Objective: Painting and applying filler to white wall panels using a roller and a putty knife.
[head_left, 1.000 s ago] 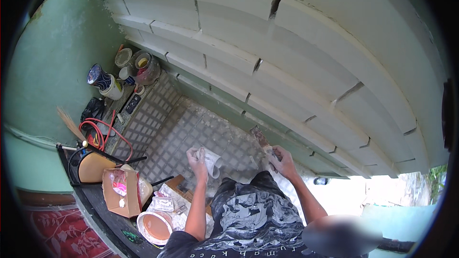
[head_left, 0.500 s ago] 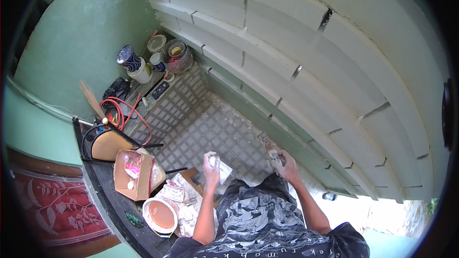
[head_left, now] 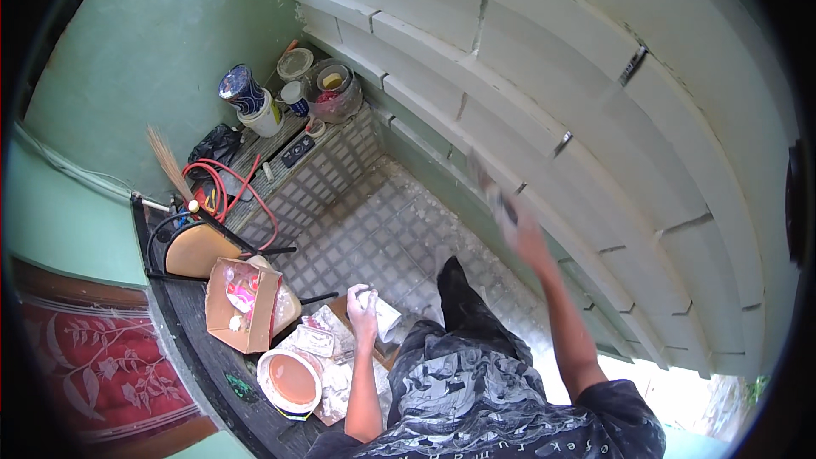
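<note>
The left hand [head_left: 364, 304] is gripping a crumpled white paper bag [head_left: 384, 318]. The right hand [head_left: 525, 234] is holding a thin, blurry tool [head_left: 493, 191] slanting up along the pale plank wall [head_left: 544, 76].

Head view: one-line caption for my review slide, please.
Left hand grips a small white object over the tiled floor; right hand, blurred, holds a tool at the white wall.

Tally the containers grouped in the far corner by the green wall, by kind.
Patterned blue-and-white tin: 1
White tub under that tin: 1
Clear glass jar: 1
Round light lid or dish: 1
Small white-and-blue cup: 1
Total: 5
</note>
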